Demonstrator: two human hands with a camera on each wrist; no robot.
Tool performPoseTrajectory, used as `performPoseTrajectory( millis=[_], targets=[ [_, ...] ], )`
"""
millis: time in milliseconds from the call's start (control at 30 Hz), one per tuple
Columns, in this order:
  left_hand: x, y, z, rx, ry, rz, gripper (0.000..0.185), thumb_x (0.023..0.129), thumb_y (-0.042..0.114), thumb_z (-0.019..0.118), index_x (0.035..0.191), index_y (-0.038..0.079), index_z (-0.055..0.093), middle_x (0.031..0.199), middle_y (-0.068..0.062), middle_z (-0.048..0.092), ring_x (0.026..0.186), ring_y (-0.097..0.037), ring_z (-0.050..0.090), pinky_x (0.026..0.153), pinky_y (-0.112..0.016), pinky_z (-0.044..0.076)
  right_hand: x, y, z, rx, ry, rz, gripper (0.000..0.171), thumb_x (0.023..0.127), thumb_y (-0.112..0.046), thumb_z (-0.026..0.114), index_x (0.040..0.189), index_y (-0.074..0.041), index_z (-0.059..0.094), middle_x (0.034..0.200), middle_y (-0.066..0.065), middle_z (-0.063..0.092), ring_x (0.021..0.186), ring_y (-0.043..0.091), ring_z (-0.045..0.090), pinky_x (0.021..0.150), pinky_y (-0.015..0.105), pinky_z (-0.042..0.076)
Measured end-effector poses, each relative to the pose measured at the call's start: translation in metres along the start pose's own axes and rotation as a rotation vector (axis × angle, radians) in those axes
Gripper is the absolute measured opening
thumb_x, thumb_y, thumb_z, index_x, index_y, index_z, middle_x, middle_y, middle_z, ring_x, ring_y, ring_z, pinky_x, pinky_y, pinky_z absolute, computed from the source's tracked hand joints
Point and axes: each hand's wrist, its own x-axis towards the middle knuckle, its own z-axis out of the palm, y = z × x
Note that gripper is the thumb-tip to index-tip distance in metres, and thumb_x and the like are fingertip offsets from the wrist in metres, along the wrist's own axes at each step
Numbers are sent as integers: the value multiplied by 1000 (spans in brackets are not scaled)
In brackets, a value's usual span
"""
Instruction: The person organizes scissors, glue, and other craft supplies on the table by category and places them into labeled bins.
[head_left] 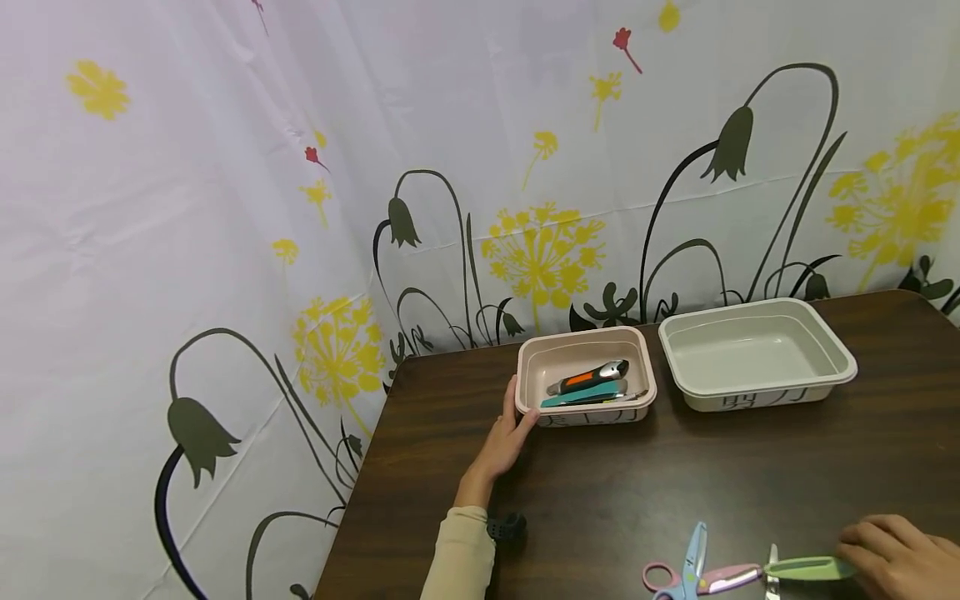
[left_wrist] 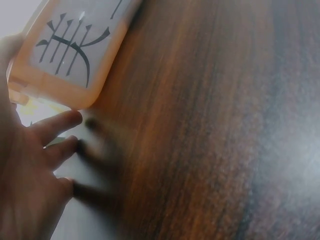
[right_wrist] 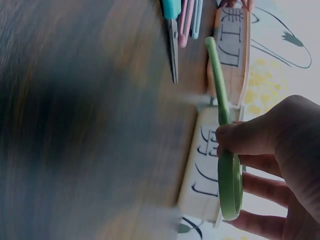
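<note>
My left hand (head_left: 517, 417) lies with straight fingers against the left corner of a pink tray (head_left: 528, 357). The tray holds an orange and grey utility knife (head_left: 588, 377) and a teal one (head_left: 581, 395). In the left wrist view the spread fingers (left_wrist: 52, 125) sit just below the tray's printed side (left_wrist: 70, 55). At the front right my right hand (head_left: 858, 554) pinches the handle of green scissors (head_left: 806, 569). The right wrist view shows that grip on the green handle (right_wrist: 222, 150) more closely.
An empty white tray (head_left: 757, 393) stands right of the pink one at the back of the dark wooden table (head_left: 637, 475). Pink and blue scissors (head_left: 693, 571) lie by the green pair near the front edge. A flowered curtain (head_left: 225, 208) hangs behind and to the left.
</note>
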Motion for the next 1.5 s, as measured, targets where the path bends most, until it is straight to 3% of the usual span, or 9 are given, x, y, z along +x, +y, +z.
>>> performPoseTrajectory(
  millis=[167,300,367,600,900,967,1067,1167,1500],
  targets=[
    [1,2,1,-12,-4,-11,76,101,51,46,159,29,2,158,-13,28,136,-37,38,106,-60,28,5,2,-1,50,-104,15,74,94,-60,10,80,-20,71,86,-8,60,80,21,55,57,26,48],
    [1,2,1,-6,5,-11,76,101,49,47,159,28,3,157,-14,30,135,-36,39,107,-58,29,17,3,-3,86,-22,64,72,98,-59,15,88,-17,72,92,-6,64,90,22,54,87,13,39],
    [0,2,1,-2,9,-7,77,101,49,47,159,26,3,156,-15,31,134,-35,41,107,-57,30,24,2,-3,91,33,84,71,100,-56,15,90,-16,73,94,-6,64,93,21,53,92,7,28],
    [-1,1,2,3,12,5,76,101,49,47,159,25,4,155,-15,32,133,-36,42,106,-58,30,49,11,-2,70,75,152,71,99,-59,16,89,-18,72,96,-5,66,89,21,60,66,28,48],
    [-2,0,1,8,4,-4,76,101,48,48,159,25,4,155,-16,33,132,-37,43,105,-59,30,87,39,7,99,156,166,68,101,-56,19,97,-12,70,100,0,66,92,21,59,69,38,45],
    [-1,0,1,8,4,-6,76,101,48,47,159,26,4,155,-16,32,132,-38,42,105,-59,30,96,48,8,117,152,156,50,104,-47,35,98,-12,70,101,1,66,93,23,59,69,40,46],
    [0,1,1,5,7,-13,75,101,49,47,159,29,3,156,-15,32,133,-38,41,106,-60,29,109,62,10,118,125,154,13,91,-21,66,99,-11,69,99,2,65,91,23,60,67,43,49],
    [0,2,1,-2,11,-4,75,101,48,47,159,28,4,156,-15,32,133,-37,41,106,-60,29,120,73,13,119,76,175,32,69,0,77,98,-10,68,96,3,65,87,23,60,62,45,49],
    [-1,0,2,-16,3,20,74,102,39,49,159,27,3,156,-15,31,135,-35,40,107,-57,30,134,100,25,188,-92,199,22,77,1,73,97,-6,71,94,4,68,88,27,63,71,49,48]
  ],
)
